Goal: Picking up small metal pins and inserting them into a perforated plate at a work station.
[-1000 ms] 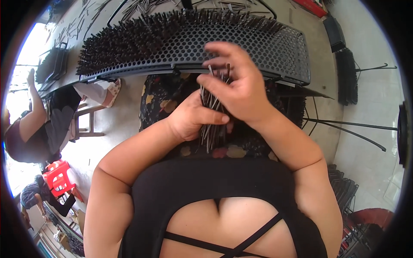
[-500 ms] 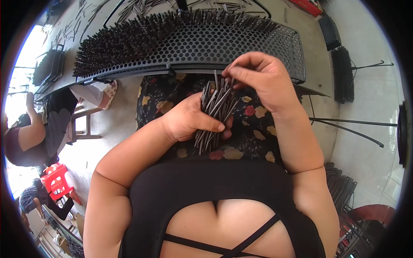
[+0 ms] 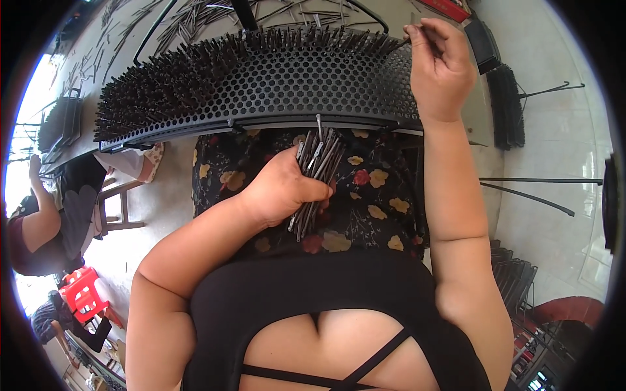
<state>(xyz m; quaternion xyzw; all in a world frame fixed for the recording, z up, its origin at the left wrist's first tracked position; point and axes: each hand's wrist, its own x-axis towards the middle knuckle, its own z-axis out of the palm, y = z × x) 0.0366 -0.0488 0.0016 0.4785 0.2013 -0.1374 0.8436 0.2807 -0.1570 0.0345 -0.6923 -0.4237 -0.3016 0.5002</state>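
Note:
My left hand is wrapped round a bundle of thin dark strips, some with small holes at their ends. It holds them above the dark floral cloth on my lap. My right hand is raised at the far right corner of a perforated black rack. Its thumb and fingers are pinched on a thin dark strip, mostly covered by the fingers. Upright dark strips stand densely in the rack's holes on the left and along its far edge.
Loose strips lie scattered on the surface beyond the rack. A seated person is at the left, near a wooden stool and a red plastic stool. Filled dark racks and thin rods stand at the right.
My right hand has moved from the bundle up and away to the rack's far right corner, carrying a strip. My left hand still grips the bundle. The view has shifted slightly.

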